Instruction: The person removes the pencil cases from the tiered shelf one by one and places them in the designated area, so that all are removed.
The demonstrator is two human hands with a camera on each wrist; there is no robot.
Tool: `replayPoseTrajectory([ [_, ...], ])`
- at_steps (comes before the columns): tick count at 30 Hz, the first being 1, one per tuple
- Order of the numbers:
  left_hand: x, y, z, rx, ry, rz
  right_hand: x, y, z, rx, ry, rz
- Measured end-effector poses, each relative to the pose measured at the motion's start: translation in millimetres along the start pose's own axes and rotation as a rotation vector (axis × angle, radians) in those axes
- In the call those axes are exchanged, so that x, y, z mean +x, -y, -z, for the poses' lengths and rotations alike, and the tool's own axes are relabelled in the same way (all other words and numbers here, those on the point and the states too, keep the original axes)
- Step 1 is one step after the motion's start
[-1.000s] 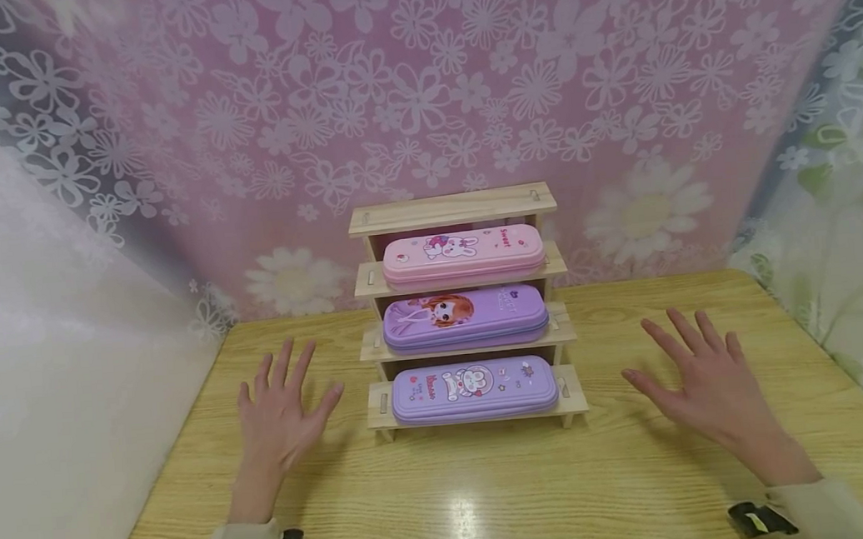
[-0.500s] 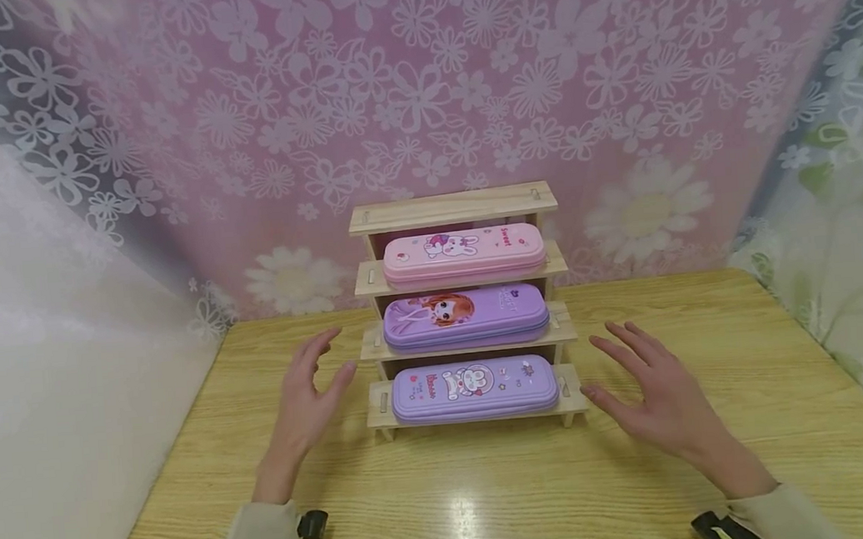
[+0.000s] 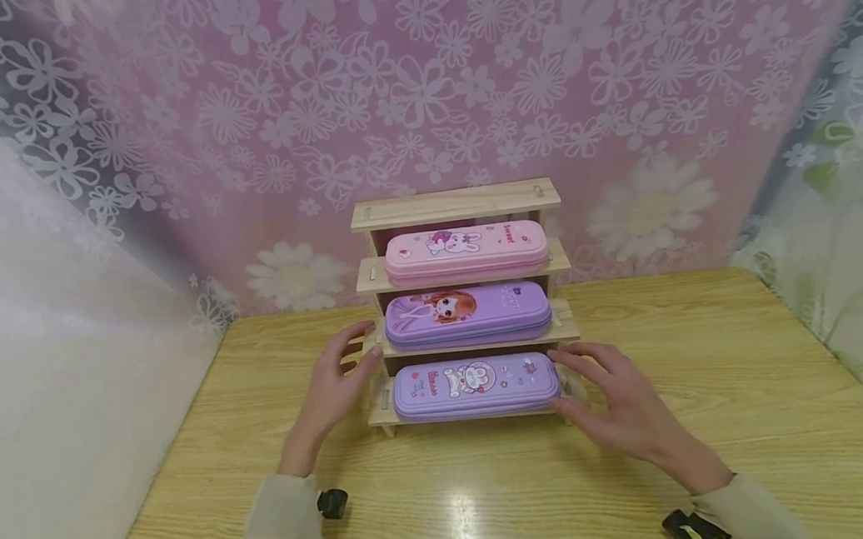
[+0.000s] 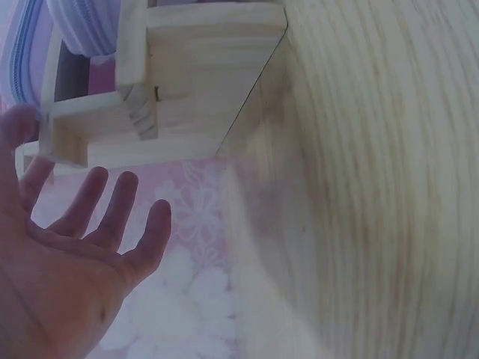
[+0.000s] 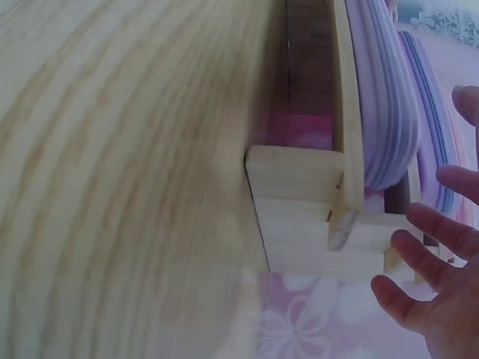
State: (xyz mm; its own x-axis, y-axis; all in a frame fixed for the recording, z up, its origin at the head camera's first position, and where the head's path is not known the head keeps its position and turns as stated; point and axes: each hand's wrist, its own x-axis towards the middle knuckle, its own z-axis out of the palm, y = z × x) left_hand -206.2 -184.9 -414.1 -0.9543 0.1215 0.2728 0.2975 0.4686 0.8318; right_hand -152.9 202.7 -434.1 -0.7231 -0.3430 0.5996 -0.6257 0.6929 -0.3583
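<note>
A stepped wooden rack stands mid-table, bearing three zippered pencil cases. The pink case with a rabbit lies highest, the purple case with a long-haired girl below it, and the lavender case with an astronaut bunny on the lowest shelf. My left hand has its fingertips right at the left end of the purple case's shelf; its fingers are loosely bent in the left wrist view. At the lavender case's right end, my right hand has its thumb and fingers spread, overlapping the case's corner in the head view.
The rack's top board carries no case. Under it is a wood-grain table, with a floral curtain close behind and pale sheets at both sides. Black straps circle both wrists.
Both hands have moved inward from either side to the rack's ends, the left reaching the middle step and the right the lowest one. The pencil cases stay in place.
</note>
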Motion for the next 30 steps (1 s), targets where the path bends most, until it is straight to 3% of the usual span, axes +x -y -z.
replayPoseTrajectory([
  [4,-0.4,-15.3,-0.7,-0.047,0.033,0.052,0,-2,-8,0.0,0.025,-0.017],
  [15,11.3,5.7,-8.0,-0.314,0.066,0.107,0,-7,-25,0.065,0.061,-0.03],
  [20,12.9,7.8,-10.0,-0.366,0.061,0.119,1,-10,-26,0.155,0.086,-0.043],
  [25,13.5,6.4,-11.4,-0.401,0.061,0.135,1,-12,-25,0.177,0.121,-0.086],
  [30,13.8,6.0,-13.0,-0.421,0.058,0.148,2,-12,-22,0.208,0.174,-0.185],
])
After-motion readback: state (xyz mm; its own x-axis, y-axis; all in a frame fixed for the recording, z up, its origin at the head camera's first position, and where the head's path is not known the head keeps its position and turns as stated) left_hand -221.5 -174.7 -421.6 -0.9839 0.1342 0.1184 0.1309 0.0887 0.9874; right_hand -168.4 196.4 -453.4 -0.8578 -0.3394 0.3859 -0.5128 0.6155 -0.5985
